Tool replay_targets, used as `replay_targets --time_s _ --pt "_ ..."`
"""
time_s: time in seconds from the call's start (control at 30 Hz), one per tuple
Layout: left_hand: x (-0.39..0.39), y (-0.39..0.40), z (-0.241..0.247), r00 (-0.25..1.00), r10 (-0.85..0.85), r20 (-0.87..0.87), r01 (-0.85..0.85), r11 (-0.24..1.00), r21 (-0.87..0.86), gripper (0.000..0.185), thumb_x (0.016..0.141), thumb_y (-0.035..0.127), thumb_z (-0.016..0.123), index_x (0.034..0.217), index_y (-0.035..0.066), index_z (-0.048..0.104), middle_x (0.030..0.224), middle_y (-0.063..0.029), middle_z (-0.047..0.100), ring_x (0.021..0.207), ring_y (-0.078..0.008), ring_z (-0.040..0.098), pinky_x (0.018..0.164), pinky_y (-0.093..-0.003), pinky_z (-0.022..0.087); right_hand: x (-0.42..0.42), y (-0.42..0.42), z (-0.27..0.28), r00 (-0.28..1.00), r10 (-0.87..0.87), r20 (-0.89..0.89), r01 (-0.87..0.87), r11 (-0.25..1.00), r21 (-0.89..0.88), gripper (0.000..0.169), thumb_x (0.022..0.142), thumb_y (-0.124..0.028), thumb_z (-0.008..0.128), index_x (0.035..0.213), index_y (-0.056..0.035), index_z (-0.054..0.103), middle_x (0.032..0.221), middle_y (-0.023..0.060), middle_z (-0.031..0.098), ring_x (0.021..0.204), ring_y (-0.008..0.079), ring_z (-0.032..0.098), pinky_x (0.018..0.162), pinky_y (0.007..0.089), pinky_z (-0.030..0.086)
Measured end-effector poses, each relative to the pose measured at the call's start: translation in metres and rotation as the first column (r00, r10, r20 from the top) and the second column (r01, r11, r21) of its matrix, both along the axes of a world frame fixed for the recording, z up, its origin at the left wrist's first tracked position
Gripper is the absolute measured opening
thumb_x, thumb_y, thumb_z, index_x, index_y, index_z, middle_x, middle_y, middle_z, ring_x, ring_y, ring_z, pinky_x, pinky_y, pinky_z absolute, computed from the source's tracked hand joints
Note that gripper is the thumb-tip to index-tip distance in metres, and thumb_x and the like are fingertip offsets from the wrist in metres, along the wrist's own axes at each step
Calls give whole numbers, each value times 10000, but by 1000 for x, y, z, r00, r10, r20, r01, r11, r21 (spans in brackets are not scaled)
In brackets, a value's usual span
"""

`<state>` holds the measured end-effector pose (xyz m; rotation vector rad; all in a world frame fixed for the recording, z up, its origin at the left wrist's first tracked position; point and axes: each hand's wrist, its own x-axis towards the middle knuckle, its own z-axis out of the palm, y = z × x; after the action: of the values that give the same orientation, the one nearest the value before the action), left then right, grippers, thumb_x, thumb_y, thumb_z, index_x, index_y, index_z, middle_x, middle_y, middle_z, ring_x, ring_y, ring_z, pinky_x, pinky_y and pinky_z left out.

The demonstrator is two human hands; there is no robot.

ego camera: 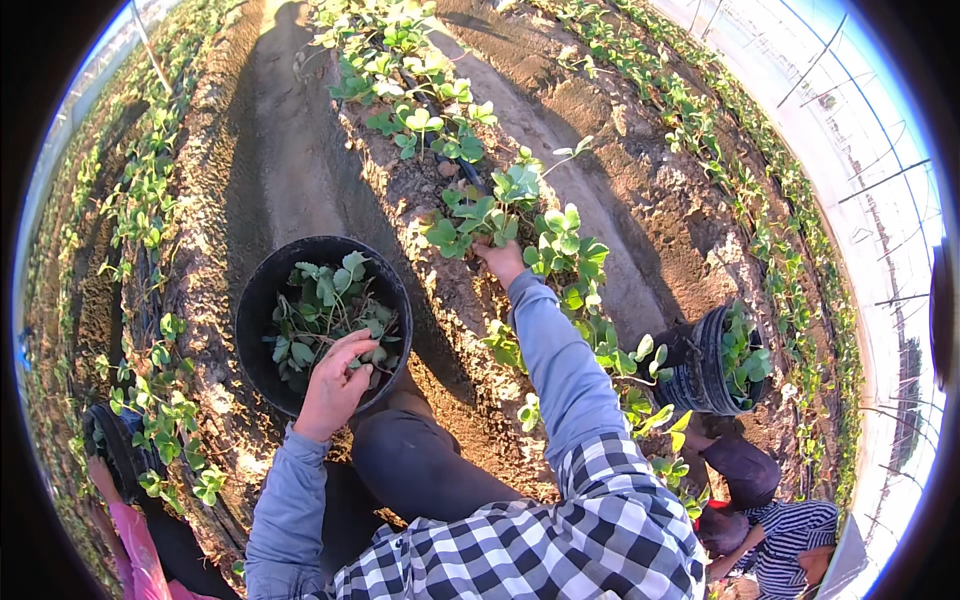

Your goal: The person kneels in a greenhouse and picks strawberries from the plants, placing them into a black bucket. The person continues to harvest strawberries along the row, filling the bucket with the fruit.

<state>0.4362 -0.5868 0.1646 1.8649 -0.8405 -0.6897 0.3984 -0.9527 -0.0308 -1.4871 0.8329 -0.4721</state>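
Observation:
My left hand (335, 386) is over the near rim of a black plastic bucket (251, 330), thumb and fingers apart above the picked leaves and stems (322, 300) inside. I see nothing firmly held in it. My right hand (501, 259) reaches down to a strawberry plant (484, 214) on the raised soil bed. Its fingertips are among the stems, partly hidden under the leaves, so whether they grip one is unclear. More strawberry plants (566, 247) grow just right of that hand.
Black drip tubing (471, 174) runs along the bed. A furrow (289, 150) lies to its left. At right, a tilted dark bucket (701, 364) holds leaves near a crouching person in a striped top (795, 536). Another person's pink sleeve (139, 551) shows lower left, beside a black container (109, 450).

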Motion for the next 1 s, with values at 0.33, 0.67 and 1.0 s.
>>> replay_targets --time_s 0.33,0.67,1.0 --pt "20 72 -21 957 284 -65 -287 957 -32 280 845 -23 494 1123 -26 529 1048 -82 587 969 -136 555 852 -247 431 -32 37 34 925 -92 -370 -28 951 -307 358 802 -251 619 1030 21 577 899 154 638 823 271 613 782 369 472" --pt "6 52 -32 992 24 123 -32 997 64 241 801 -1 552 1041 -5 573 875 -73 597 756 -125 554 684 -240 453 -1 32 65 995 24 100 -57 938 341 229 810 -152 617 1000 -24 631 790 30 623 564 64 510 461 230 372" --pt "8 52 -34 990 -23 141 12 997 78 267 774 -7 553 1040 -18 569 934 -116 606 824 -192 596 733 -275 471 12 38 40 993 -115 23 116 991 -70 380 717 -108 701 1035 27 542 811 74 609 666 173 551 642 329 466"
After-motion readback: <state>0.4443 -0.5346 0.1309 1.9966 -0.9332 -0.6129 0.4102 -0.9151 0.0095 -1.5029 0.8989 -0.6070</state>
